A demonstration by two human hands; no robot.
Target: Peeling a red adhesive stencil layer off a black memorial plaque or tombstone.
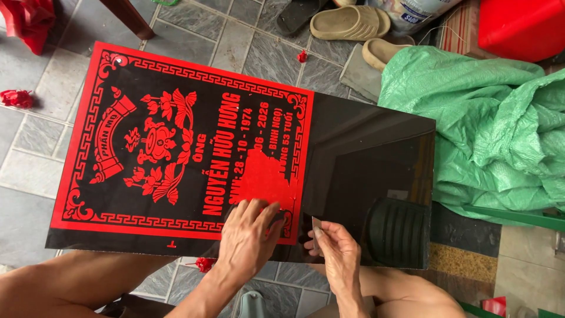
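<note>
A black polished stone slab (pixel 365 147) lies on the floor in front of me. A red stencil film (pixel 176 135) with an ornamental border, flower motifs and lettering covers its left half. My left hand (pixel 250 235) rests on the film's near right corner, below a solid red patch (pixel 265 176), and its thumb and fingers pinch the film there. My right hand (pixel 335 259) is just to its right at the slab's near edge. It holds a small thin grey blade (pixel 316 224) between thumb and fingers, tip on the bare black surface.
A crumpled green woven sack (pixel 488 118) lies to the right of the slab. Beige sandals (pixel 350 23) and a red plastic tub (pixel 521 26) are beyond it. Red film scraps (pixel 17 98) dot the grey tiled floor. My bare knees (pixel 70 282) flank the slab's near edge.
</note>
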